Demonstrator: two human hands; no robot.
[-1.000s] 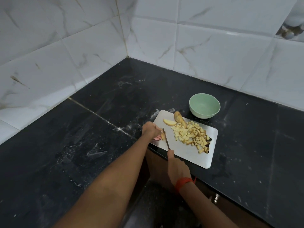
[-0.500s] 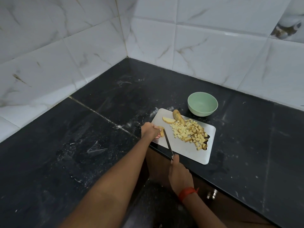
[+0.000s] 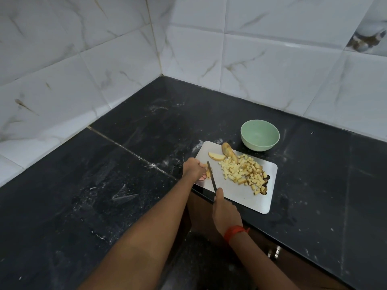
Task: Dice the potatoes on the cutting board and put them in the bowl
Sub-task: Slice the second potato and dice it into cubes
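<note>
The left hand (image 3: 193, 168) pinches a small yellow potato piece (image 3: 208, 172) at the left edge of the pale rectangular cutting board (image 3: 240, 197). The right hand (image 3: 225, 208) has its grip wrapped round the slim dark knife (image 3: 212, 178), blade beside that piece. Diced yellow potato cubes (image 3: 240, 171) heap mid-board (the mint-green round bowl (image 3: 259, 135) stands just beyond, on the black stone counter (image 3: 146, 185)).

Home kitchen: black stone counter (image 3: 129, 185) (corner), marble-look wall tiles (image 3: 272, 65)

Black stone counter (image 3: 129, 185) with white smudges, grey cutting board (image 3: 238, 193) at its front edge, green bowl (image 3: 259, 135) just behind
</note>
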